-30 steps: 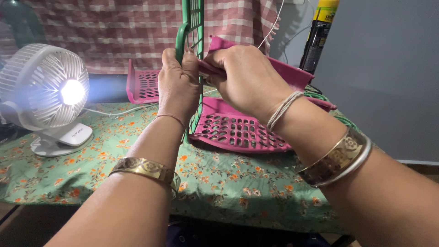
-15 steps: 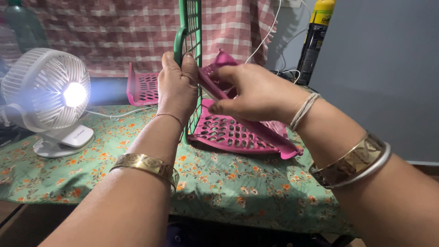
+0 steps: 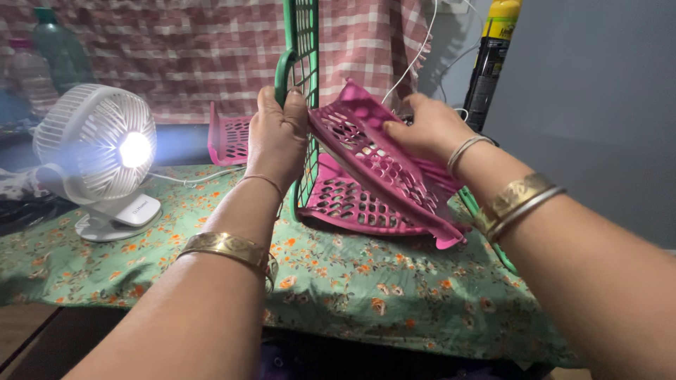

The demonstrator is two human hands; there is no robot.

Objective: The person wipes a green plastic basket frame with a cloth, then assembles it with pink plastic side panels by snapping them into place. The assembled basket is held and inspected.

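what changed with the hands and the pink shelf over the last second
The right hand shifted from gripping the pink shelf at the green frame to its far edge, and the shelf tipped so its perforated face shows, slanting down to the right. The left hand kept its grip on the frame, which stayed upright. The lower pink shelf and fan stayed put.

fan: a small white desk fan with a bright light at its hub stands well to the left of the grip, on its clip base.
cloth: a green flowered cloth covers the desk below the grip.
curtain: a red-and-white checked curtain hangs behind.
can: a dark spray can with a yellow top stands to the right, beyond the grip.
bottles: two plastic bottles stand far left, dim.
cable: a white cable hangs by the curtain.
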